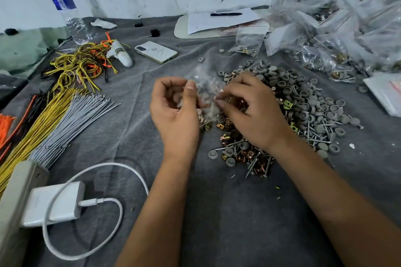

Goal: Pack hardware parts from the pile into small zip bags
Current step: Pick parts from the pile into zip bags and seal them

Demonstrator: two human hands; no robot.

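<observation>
- Clear small plastic zip bag (206, 91), blurred, sits between my hands above the grey cloth (134, 136).
- My left hand (175, 112) pinches its left edge.
- My right hand (249, 110) pinches its right side, over the heap of grey caps, screws and brass clips (288, 112).

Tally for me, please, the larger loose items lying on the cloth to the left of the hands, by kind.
Water bottle: 1
Phone: 1
Power adapter with its white cable: 1
White hand tool beside the wire loops: 1
Total: 4
</observation>
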